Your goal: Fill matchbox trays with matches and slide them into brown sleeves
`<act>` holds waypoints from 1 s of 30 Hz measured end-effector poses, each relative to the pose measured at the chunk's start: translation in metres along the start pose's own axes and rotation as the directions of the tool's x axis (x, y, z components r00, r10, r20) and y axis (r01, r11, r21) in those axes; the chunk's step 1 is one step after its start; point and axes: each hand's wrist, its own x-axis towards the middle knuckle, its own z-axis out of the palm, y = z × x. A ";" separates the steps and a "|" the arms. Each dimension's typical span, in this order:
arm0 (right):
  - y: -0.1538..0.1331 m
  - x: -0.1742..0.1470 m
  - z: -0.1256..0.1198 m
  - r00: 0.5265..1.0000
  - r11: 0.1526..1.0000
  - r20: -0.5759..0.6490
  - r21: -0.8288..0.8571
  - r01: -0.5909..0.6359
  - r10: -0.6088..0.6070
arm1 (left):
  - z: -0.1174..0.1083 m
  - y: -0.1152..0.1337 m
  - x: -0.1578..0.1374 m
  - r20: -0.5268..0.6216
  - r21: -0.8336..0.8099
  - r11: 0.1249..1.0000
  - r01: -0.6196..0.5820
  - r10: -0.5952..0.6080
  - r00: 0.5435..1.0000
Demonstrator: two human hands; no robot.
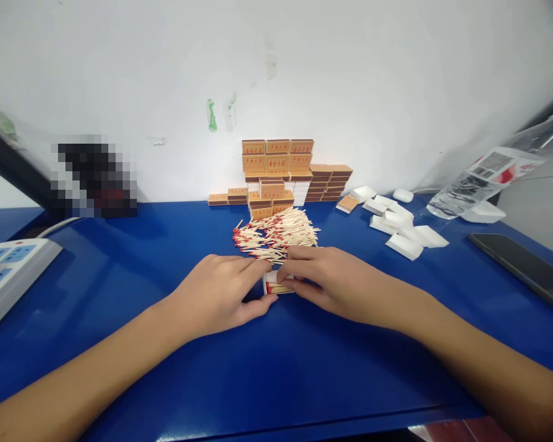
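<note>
A small white matchbox tray [271, 277] lies on the blue table, with red-tipped matches [273, 287] inside. My left hand [225, 288] grips the left end of this tray, thumb on the near side and forefinger on the far side. Over its right part, my right hand [320, 276] has thumb and fingers pinched together at the matches; the fingertips partly hide what they hold. Just beyond both hands spreads a loose pile of matches [290, 230], many with their red heads toward the left.
Matchboxes [276, 162] are stacked against the wall behind the pile. White empty trays [403, 245] lie scattered to the right, near a tilted plastic bottle [483, 166] and a dark phone [525, 267]. On the left sits a power strip [9, 276].
</note>
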 end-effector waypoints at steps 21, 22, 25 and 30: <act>0.016 -0.005 -0.010 0.989 0.992 0.138 0.108 -0.065 0.050 | -0.006 -0.010 0.003 0.054 0.051 0.989 0.135 -0.138 0.989; 0.015 -0.005 -0.012 0.990 0.991 0.129 0.110 -0.078 0.064 | -0.005 -0.010 0.003 0.057 0.050 0.988 0.144 -0.146 0.988; 0.009 -0.006 -0.013 0.994 0.987 0.032 0.121 -0.105 0.102 | -0.004 -0.008 0.004 0.052 0.016 0.989 0.145 -0.146 0.988; -0.003 0.001 -0.001 0.993 0.995 -0.088 0.055 -0.079 0.084 | 0.000 -0.002 0.002 -0.044 -0.057 0.997 0.055 -0.057 0.997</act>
